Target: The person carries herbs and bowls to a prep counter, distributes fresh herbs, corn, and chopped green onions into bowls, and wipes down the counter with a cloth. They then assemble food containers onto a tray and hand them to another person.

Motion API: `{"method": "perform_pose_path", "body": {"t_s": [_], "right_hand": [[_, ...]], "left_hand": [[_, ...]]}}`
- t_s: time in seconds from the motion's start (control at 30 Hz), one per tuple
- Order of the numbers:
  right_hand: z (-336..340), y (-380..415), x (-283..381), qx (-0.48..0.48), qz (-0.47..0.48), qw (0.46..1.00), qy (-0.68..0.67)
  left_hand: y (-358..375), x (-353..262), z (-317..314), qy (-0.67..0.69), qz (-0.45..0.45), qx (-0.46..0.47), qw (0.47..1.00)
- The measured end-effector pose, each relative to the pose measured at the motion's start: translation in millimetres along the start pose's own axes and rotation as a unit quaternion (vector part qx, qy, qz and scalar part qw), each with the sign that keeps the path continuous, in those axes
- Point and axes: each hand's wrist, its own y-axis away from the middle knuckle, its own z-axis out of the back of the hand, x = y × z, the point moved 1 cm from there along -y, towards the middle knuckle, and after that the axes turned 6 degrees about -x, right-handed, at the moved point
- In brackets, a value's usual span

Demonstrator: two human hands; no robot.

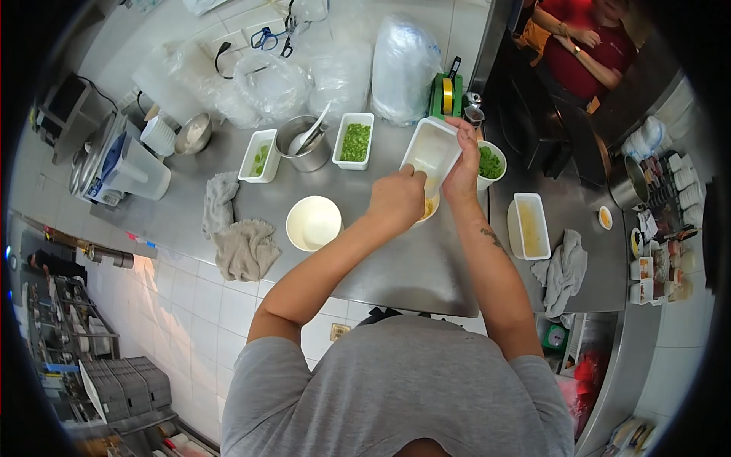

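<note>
A white rectangular container (432, 148) is tilted, its low end toward me, above a bowl of yellow-orange food (430, 208) that is mostly hidden. My right hand (461, 169) grips the container along its right side. At its low end is my left hand (399, 199), with the fingers curled together at the opening; what they hold, if anything, is hidden. An empty white round bowl (314, 223) stands left of my left forearm. Behind the container's right side is a white tub of green leaves (489, 163).
On the steel counter (373, 266) are a tray of chopped greens (355, 142), a metal pot (304, 144) with a ladle, grey cloths (245, 250) and a tray of pale yellow contents (531, 227). Another person (586, 53) stands beyond, at the upper right.
</note>
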Motion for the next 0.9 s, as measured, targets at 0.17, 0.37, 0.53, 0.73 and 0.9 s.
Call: {"method": "perform_pose_path", "body": {"t_s": [0.17,0.37,0.53,0.73,0.9], "right_hand": [[-5.2,3.1,-7.7,0.023,0.055,0.996,0.063],[-15.0,10.1,8.5,0.041,0.046,0.993,0.098],[-25.5,18.1,12.6,0.057,0.058,0.986,0.145],[-14.8,13.9,10.2,0.063,0.068,0.982,0.163],[-24.5,22.8,8.9,0.078,0.07,0.98,0.168]], "left_hand": [[-3.0,-0.6,-2.4,0.018,-0.007,-0.113,0.993],[11.9,-1.7,1.9,-0.077,-0.045,-0.111,0.99],[2.8,13.3,-12.2,-0.123,-0.079,-0.2,0.969],[34.9,-0.5,0.8,-0.036,0.019,-0.081,0.996],[27.2,1.8,-4.2,-0.017,-0.028,-0.109,0.994]]}}
